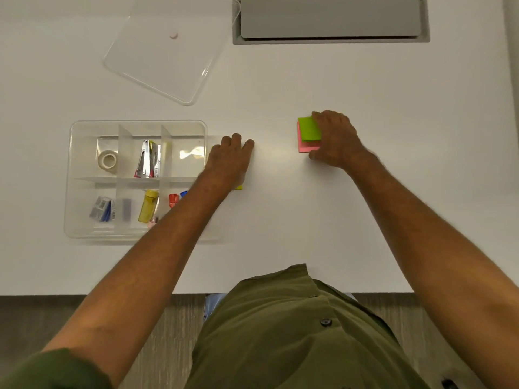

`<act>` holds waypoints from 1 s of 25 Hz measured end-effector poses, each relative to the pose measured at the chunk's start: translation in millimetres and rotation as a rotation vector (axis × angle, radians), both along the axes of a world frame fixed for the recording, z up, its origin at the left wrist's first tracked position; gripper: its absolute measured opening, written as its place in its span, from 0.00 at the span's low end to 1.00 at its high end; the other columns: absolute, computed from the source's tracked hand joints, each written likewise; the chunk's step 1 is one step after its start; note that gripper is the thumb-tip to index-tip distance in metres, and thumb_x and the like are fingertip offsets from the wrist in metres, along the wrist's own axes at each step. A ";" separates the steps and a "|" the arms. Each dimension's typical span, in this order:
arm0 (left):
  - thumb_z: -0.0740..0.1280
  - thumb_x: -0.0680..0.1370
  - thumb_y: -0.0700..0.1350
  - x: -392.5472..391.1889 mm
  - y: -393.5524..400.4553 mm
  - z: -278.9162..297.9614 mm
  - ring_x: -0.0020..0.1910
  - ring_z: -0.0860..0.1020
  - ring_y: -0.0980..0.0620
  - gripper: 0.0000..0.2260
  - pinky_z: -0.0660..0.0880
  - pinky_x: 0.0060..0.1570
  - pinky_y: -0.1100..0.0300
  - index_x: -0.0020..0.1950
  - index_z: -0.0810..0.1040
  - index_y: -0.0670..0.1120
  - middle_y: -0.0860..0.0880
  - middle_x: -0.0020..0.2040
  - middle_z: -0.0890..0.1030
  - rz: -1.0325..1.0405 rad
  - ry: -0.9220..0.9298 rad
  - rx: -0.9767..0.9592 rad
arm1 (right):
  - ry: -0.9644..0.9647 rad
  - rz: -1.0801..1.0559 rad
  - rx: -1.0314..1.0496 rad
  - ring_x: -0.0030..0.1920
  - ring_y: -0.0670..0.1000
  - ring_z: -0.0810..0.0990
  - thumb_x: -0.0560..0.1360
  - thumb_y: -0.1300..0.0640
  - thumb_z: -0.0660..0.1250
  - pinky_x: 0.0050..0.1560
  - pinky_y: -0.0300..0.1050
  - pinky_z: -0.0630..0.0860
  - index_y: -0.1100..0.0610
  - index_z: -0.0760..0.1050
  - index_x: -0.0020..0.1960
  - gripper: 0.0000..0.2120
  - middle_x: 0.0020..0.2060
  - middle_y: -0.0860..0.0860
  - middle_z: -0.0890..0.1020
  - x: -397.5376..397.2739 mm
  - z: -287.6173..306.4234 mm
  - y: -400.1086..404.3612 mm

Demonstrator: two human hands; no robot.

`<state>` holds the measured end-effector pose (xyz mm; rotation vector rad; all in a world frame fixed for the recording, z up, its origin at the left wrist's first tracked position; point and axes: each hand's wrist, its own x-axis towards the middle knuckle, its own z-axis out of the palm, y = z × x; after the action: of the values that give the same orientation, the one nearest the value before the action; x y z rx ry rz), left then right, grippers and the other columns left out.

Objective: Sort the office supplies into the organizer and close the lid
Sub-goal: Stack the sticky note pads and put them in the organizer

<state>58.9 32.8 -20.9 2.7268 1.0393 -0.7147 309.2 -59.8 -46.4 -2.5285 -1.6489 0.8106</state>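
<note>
Smooth white desk; clear plastic organizer w/ dividers, lid off. Right hand clamps square green/pink sticky pads; left hand flat, grip unclear.

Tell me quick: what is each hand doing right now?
Left hand: palm down on the table beside the organizer, holding nothing visible.
Right hand: closed around the sticky notes.
</note>
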 end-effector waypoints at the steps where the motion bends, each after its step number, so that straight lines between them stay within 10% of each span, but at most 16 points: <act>1: 0.68 0.72 0.34 0.8 1.7 -1.1 0.61 0.70 0.38 0.31 0.72 0.50 0.48 0.74 0.63 0.42 0.39 0.65 0.69 0.009 -0.002 -0.011 | -0.014 0.003 0.009 0.73 0.64 0.64 0.67 0.53 0.77 0.72 0.55 0.66 0.56 0.62 0.79 0.44 0.73 0.58 0.67 0.5 1.9 -1.3; 12: 0.83 0.62 0.52 10.5 11.7 -2.6 0.64 0.68 0.38 0.40 0.73 0.54 0.44 0.66 0.68 0.39 0.40 0.64 0.69 0.122 0.082 -0.063 | -0.211 0.048 0.016 0.62 0.60 0.72 0.70 0.40 0.70 0.47 0.51 0.75 0.56 0.67 0.72 0.36 0.64 0.55 0.72 -26.6 6.6 -60.6; 25: 0.78 0.70 0.53 6.2 -28.1 -9.9 0.47 0.74 0.48 0.16 0.65 0.35 0.58 0.41 0.72 0.51 0.50 0.45 0.76 0.491 -0.277 -0.415 | -0.289 0.063 -0.020 0.57 0.58 0.76 0.74 0.36 0.69 0.41 0.50 0.68 0.59 0.65 0.71 0.36 0.61 0.56 0.73 -56.9 12.0 -82.7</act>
<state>65.1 4.6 -30.8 2.0330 1.2539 -0.3981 252.3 -142.5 -34.4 -2.7270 -1.8125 0.4841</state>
